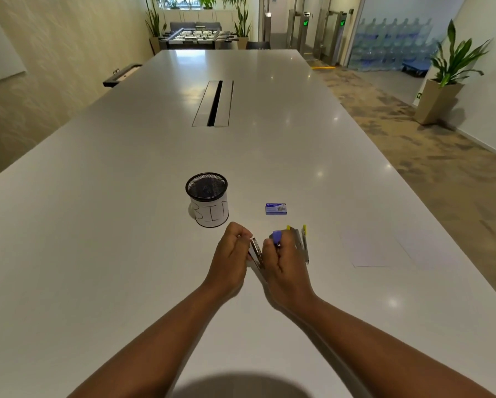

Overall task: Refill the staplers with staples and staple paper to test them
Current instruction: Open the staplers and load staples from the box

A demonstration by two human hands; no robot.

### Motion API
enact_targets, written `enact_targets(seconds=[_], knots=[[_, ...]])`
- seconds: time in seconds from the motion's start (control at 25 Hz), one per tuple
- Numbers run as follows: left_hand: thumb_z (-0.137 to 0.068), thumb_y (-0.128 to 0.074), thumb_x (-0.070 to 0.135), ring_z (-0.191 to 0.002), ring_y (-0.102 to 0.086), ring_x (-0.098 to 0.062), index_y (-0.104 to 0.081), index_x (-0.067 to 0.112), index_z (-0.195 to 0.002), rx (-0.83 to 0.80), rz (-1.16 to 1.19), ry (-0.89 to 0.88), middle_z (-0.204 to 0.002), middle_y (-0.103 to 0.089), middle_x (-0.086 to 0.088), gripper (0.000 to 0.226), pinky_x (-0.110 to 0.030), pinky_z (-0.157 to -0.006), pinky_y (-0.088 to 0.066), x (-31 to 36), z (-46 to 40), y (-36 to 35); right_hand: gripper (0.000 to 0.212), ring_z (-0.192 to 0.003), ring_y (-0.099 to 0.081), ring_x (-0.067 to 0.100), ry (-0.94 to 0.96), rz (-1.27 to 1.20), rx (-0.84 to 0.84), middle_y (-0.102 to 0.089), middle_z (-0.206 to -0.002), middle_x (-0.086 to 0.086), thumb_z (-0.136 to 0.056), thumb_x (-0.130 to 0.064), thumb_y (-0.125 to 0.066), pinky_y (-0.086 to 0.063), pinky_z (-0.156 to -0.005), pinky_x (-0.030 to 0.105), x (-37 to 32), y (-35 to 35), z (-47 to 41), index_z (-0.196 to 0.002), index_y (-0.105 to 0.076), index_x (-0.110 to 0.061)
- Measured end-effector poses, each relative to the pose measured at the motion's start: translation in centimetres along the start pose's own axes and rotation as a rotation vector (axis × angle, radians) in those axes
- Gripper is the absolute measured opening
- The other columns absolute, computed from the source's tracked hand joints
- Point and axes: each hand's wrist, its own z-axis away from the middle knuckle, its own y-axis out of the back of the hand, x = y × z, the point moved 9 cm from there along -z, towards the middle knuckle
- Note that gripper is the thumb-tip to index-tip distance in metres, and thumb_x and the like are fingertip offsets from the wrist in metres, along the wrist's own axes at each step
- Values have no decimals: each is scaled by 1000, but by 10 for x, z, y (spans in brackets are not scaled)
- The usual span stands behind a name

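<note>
A white worktop (126, 225), a black mesh cup (206, 186) labelled white, a blue staple box (275, 209) and yellow-tipped staplers (301, 239) are seen.

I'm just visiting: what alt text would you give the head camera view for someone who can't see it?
Two bare hands work on an opened purple stapler at a long white table: the left hand pinches its metal staple rail, the right hand holds the body. Beyond them sit a mesh cup labelled BIN, a blue staple box and a yellow stapler.

"BIN" on mesh cup's (207, 193) paper label (211, 215)
</note>
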Motion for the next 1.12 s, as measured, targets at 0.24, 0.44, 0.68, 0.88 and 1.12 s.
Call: enact_targets(seconds=[0.24,0.44,0.68,0.88,1.12], knots=[[-99,-50,25,-57,-44,-11,-56,15,-91,45,139,62,-66,-52,1,14,-24,-50,-38,-8,-10,8,19,-55,-46,-1,15,-64,61,-55,-72,-26,-100,-42,-43,-38,-49,24,-8,7,1,-82,-37,-44],[-101,-51,32,-56,-50,-10,-65,28,-93,171,115,55,-66,-59,6,16,-25,-47,-42,-11,-14,25,18,-62,-51,9,-3,2,28,-58,-77,-12,-92,-41,-52,-45,-54,31,-6,9,7,-79,-47,-31],[-98,-54,26,-56,-54,-10,-70,28,-93,246,135,94,-65,-63,9,17,-27,-51,-48,-14,-15,32,12,-72,-55,12,9,233,23,-58,-71,-10,-79,-31,-63,-49,-61,37,-6,22,28,-74,-58,-21],[-102,-52,15,-62,-53,-15,-70,17,-102,223,156,133,-74,-62,-2,18,-30,-57,-50,-19,-19,25,3,-76,-52,12,-13,359,-10,-60,-72,-11,-81,-24,-61,-48,-62,35,-1,28,38,-79,-63,-23],[-100,-51,4,-68,-62,-16,-72,12,-100,162,-125,136,-89,-69,-9,23,-27,-64,-53,-11,-18,17,5,-66,-44,15,43,546,-154,-47,-63,-6,-75,-22,-49,-42,-57,35,-6,15,48,-79,-50,-25]])
